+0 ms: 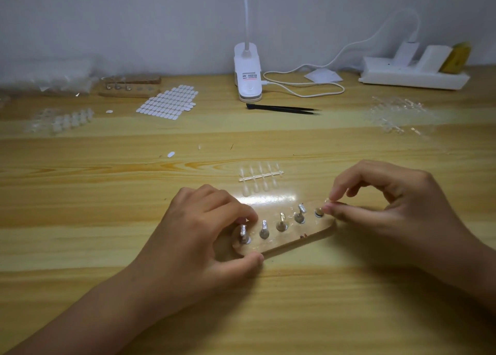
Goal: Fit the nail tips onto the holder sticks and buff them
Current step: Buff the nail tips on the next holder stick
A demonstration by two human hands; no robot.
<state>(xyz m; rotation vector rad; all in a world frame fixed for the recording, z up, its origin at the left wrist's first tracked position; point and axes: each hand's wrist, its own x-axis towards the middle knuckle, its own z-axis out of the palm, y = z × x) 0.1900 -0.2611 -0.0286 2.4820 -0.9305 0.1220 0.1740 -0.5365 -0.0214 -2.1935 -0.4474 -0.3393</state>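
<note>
Your left hand (204,228) grips the left end of the wooden block (308,233), thumb against its near side and fingers curled over its far side beside the leftmost stick. Your right hand (389,201) is apart from the left, at the block's right end. Its thumb and forefinger pinch a small clear nail tip (327,201) right at the rightmost stick, and its other fingers are curled above.

You work on a pale wood-grain tabletop (107,247) that runs back to a wall. Along its far edge, toward the right corner, lies a white power strip (413,76) with plugs in it. At the middle of the far edge stands a white clip lamp (247,72), and its cable (303,86) loops toward the strip. Clear plastic bags (48,75) sit toward the far left corner, with a second wooden holder (128,87) just beside them. A sheet of adhesive tabs (169,99) lies left of the lamp. One heap of clear tips (61,121) lies toward the left edge and another heap (397,115) toward the right edge. Black tweezers (281,108) lie just in front of the lamp.

You hold the block slantwise toward the near edge, about midway between the left and right edges, with its right end farther from you. Just beyond it, not touching, lies a strip of nail tips (261,177). Five holder sticks (281,223) stand in a row along the block, and the four on the left each bear a shiny piece on top. One loose tab (171,154) lies alone, farther back and to the left of the nail tips.
</note>
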